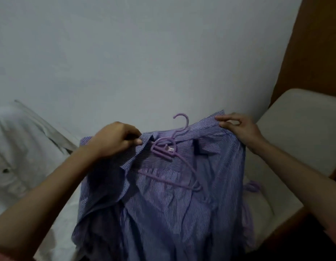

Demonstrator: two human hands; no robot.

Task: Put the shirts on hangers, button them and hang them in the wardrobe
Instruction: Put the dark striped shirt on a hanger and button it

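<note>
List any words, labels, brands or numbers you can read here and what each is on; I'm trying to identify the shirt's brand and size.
No text can be read anywhere in this view.
Small neck label inside the collar of the striped shirt, partly behind the purple hanger: pale with a dark mark, too small and blurred to read.
Purple hanger: no lettering visible.
White garment to the left: no visible print.

Dim, flat indoor light, soft overall blur, perhaps some wide-angle bending at edges.
</note>
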